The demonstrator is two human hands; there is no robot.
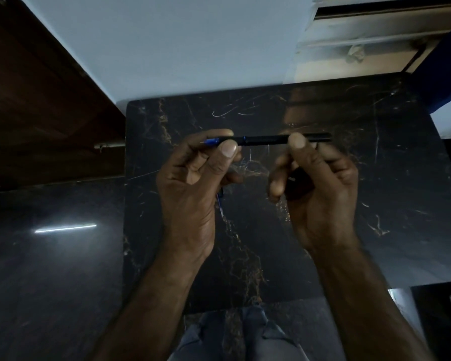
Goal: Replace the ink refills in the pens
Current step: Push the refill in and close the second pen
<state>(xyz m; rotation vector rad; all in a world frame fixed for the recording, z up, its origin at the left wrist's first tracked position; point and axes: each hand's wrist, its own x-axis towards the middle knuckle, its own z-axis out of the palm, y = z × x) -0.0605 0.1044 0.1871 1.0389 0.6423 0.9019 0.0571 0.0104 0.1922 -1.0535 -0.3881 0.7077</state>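
A black pen (267,140) lies level between both hands above the dark marble table (349,204). My left hand (190,183) pinches its blue tip end, where the blue grip and metal point (211,142) stick out to the left. My right hand (320,178) pinches the barrel's rear with thumb and fingers, and a dark piece (296,182), perhaps a cap, is tucked in its palm. A thin blue-and-clear refill (220,204) hangs below my left palm, mostly hidden by the hand.
A brown wooden cupboard (37,100) stands at the left beside a pale wall (167,48). A window frame (375,29) is at the back right. The glossy dark floor (50,256) lies left of the table. My knees (240,334) show at the bottom edge.
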